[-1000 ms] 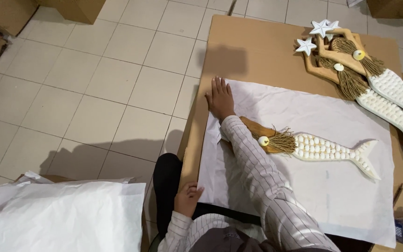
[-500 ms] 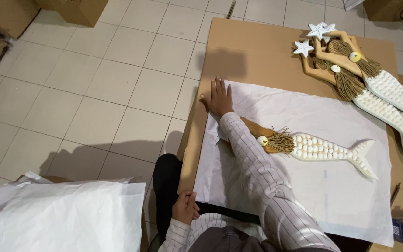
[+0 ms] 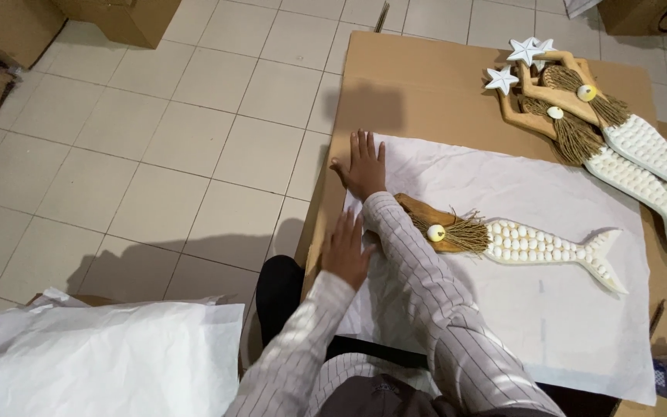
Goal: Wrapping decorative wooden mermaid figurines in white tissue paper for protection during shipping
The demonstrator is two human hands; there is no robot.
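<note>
A wooden mermaid figure (image 3: pixel 503 238) with straw hair and a white shell tail lies on a sheet of white paper (image 3: pixel 550 324). The paper is spread over a brown cardboard sheet (image 3: pixel 418 85). My right hand (image 3: pixel 362 165) lies flat, fingers spread, on the paper's far left corner, just left of the mermaid's head. Palm down, my left hand (image 3: pixel 346 249) rests on the paper's left edge, nearer to me. Neither hand holds anything.
Two more mermaid figures (image 3: pixel 619 147) with white stars (image 3: pixel 520 51) lie at the cardboard's far right. A stack of white paper (image 3: pixel 102 363) sits at the lower left. Cardboard boxes (image 3: pixel 125 11) stand at the upper left on a tiled floor (image 3: pixel 156 154).
My left hand has come up from my lap and now lies on the paper's left edge. My right hand stays flat on the far corner.
</note>
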